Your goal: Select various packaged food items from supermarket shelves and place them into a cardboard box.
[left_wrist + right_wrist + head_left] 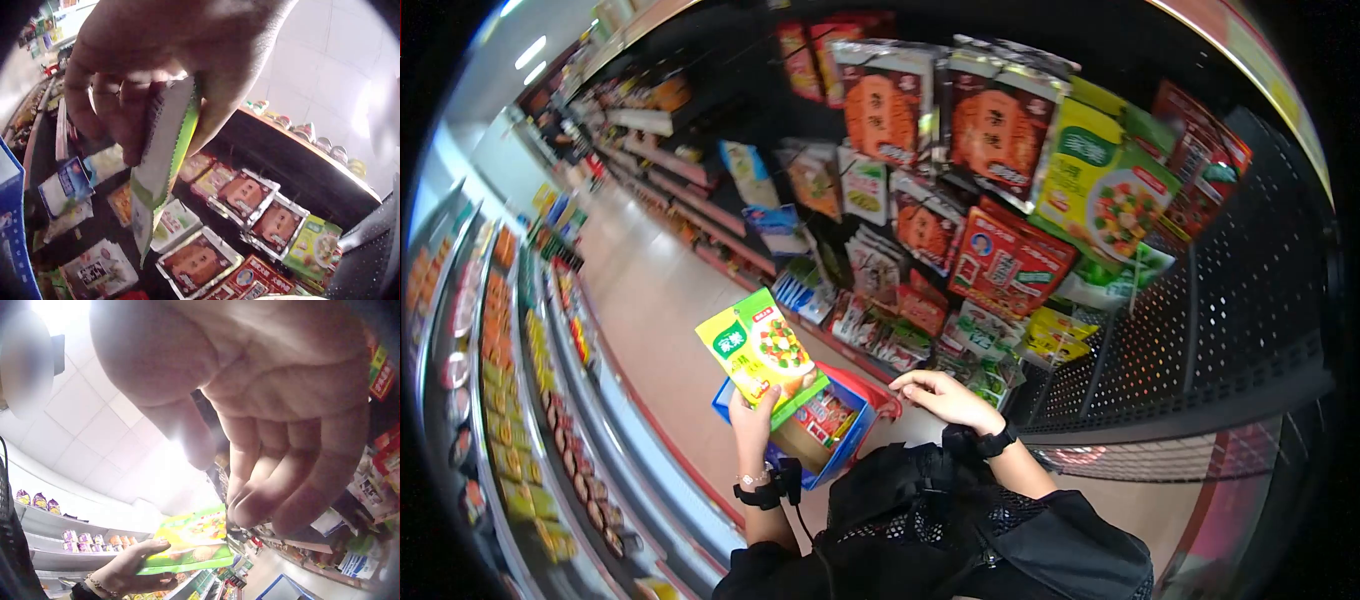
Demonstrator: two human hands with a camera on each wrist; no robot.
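Observation:
The left hand (754,422) pinches the lower edge of a green and yellow food packet (760,350), its printed front facing up, over a blue box (852,445). In the left wrist view the packet (164,150) appears nearly edge-on below the left hand (169,56). Relaxed and slightly bent, the fingers of the right hand (950,400) hold nothing, to the right of the box. The right wrist view has the right hand (262,394) in front, with the packet (194,540) beyond it in the left hand (128,565).
Hanging packets fill the dark rack ahead, including a similar green packet (1100,180) and a red one (1010,262). A wire shelf (1160,455) juts out at the right. Stocked shelves (530,400) line the left side of the aisle (645,290). Red packets lie inside the box.

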